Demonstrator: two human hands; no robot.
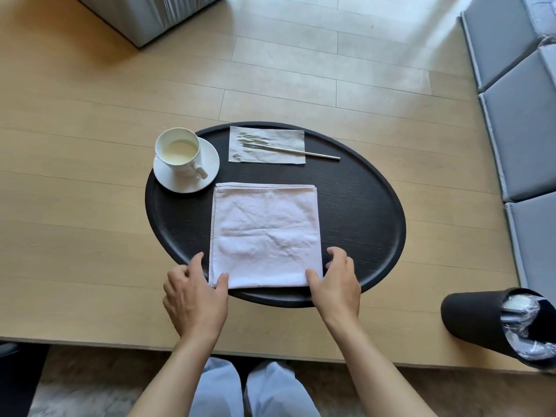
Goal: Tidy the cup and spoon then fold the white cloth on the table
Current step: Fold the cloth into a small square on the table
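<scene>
A white cloth (264,234), folded into a rough square, lies on the round black table (361,212). My left hand (195,299) pinches its near left corner, thumb on top. My right hand (335,284) holds the near right corner the same way. A white cup (179,152) with a pale milky drink stands on a white saucer (207,173) at the table's far left. A metal spoon (288,150) rests on a grey paper napkin (266,145) at the far edge, its handle pointing right.
The black table stands on a pale wooden floor. A black bin (493,323) with a plastic liner stands at the right. Grey cushions (523,121) run along the right edge. A grey seat (144,16) is at the top left.
</scene>
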